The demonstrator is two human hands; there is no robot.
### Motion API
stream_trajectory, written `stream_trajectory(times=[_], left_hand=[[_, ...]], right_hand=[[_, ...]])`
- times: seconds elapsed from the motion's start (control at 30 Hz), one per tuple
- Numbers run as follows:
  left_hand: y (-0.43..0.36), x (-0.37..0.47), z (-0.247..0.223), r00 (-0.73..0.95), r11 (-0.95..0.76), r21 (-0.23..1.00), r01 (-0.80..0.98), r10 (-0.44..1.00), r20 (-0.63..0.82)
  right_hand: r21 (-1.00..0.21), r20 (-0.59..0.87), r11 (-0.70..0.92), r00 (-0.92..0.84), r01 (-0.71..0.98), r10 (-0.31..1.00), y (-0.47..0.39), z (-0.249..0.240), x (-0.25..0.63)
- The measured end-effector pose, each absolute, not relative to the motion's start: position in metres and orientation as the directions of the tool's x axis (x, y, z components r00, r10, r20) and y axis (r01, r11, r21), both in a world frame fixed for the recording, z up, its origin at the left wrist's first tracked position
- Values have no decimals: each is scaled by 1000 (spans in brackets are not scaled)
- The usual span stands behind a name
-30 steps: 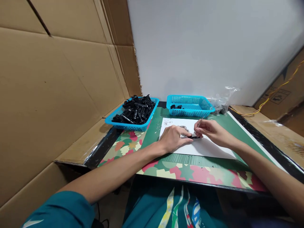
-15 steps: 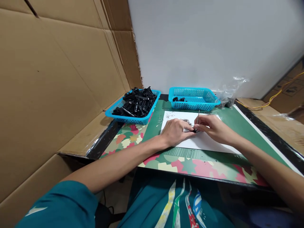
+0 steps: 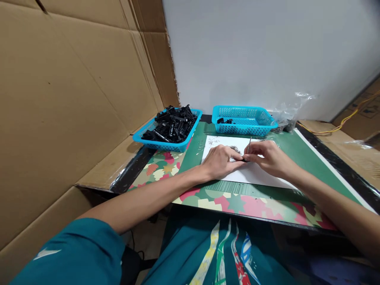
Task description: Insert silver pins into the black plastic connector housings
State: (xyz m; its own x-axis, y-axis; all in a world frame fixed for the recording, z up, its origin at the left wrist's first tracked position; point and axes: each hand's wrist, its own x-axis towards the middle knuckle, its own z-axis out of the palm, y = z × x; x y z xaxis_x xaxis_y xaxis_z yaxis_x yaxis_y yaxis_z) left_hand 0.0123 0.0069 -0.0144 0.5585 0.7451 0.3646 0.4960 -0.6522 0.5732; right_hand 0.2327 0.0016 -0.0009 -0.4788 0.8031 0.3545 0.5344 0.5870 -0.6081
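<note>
Over a white sheet (image 3: 261,176) on the table, my left hand (image 3: 221,161) pinches a small black part (image 3: 245,160) between thumb and fingers. My right hand (image 3: 265,158) is closed on a thin metal tool (image 3: 249,145), held upright with its lower end hidden by the fingers near the black part. The two hands nearly meet at that part. Just behind them lies a pile of tiny dark pieces (image 3: 235,149), and more tiny pieces (image 3: 213,141) are scattered at the sheet's far left corner.
A blue basket (image 3: 175,147) heaped with black parts stands at the left. Another blue basket (image 3: 243,130) at the back holds a few black parts. Beside it is a clear plastic bag (image 3: 289,116). Cardboard (image 3: 74,79) walls the left side; yellow wires (image 3: 341,126) run at right.
The view has shifted slightly, so the table and baskets sit a little higher. Both hands keep nearly the same pose around the black part.
</note>
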Motion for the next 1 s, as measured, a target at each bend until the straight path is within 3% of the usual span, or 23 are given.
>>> stream_trajectory(times=[0.23, 0.43, 0.57, 0.73, 0.9, 1.0], left_hand=[[1, 14, -16, 540, -647, 519, 558, 759, 365], [5, 10, 9, 428, -673, 399, 623, 720, 547], [40, -3, 54, 363, -591, 240, 770, 715, 597], [107, -15, 88, 280, -422, 171, 890, 803, 526], [144, -16, 86, 394, -444, 120, 888, 869, 298], [146, -31, 89, 378, -421, 114, 900, 884, 275]], right_hand=[[-705, 329, 535, -453, 466, 828, -3, -2, 231], [-809, 486, 479, -71, 340, 871, 9, 2, 248], [-819, 476, 449, -15, 358, 880, 24, -3, 263], [-814, 410, 421, -118, 400, 904, 37, -18, 267], [-792, 435, 453, -141, 410, 889, 36, -21, 262], [-798, 438, 455, -138, 396, 888, 35, -18, 263]])
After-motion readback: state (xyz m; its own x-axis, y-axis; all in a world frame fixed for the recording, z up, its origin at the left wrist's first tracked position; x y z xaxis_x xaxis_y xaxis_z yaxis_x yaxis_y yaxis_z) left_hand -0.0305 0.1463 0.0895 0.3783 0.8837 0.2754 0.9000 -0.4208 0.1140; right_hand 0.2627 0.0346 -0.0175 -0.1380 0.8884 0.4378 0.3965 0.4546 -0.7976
